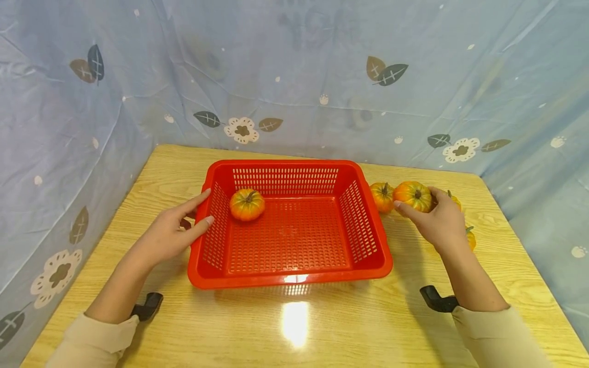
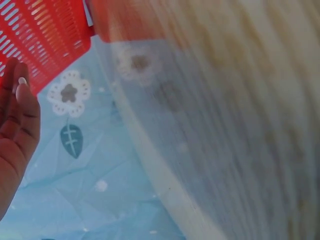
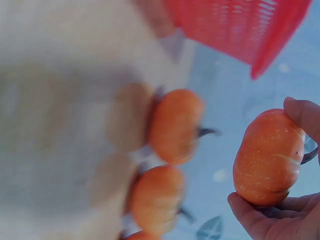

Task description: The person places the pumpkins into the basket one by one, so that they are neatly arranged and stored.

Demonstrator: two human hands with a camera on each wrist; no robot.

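Fingers (image 3: 252, 217) on the right hand (image 1: 439, 220) are curled round a mini pumpkin (image 1: 411, 196), thumb on one side and the rest on the other, so they're only parted about as wide as the fruit. It's up off the bench (image 1: 331, 327), just right of the red basket (image 1: 248, 282).

Spatially, I'd say the bit that matters is that the basket lies to the held one's left, with a second pumpkin (image 1: 381, 197) low down between it and the right wall. Right hand's obviously the nearer one to the fruit; the left hand (image 1: 167, 232) is way over at the opposite end, thumb and index spread and fairly straight, touching the left rim. Couldn't tell you if it's pressing.

Looks-wise: squat, ribbed, glossy, orange going yellow on top, pale specks on the side in the right wrist view, dark stem. Wider than tall, long axis roughly level, stem facing up. Similar-looking loose pumpkin (image 1: 247, 205) sits inside, towards the left end.
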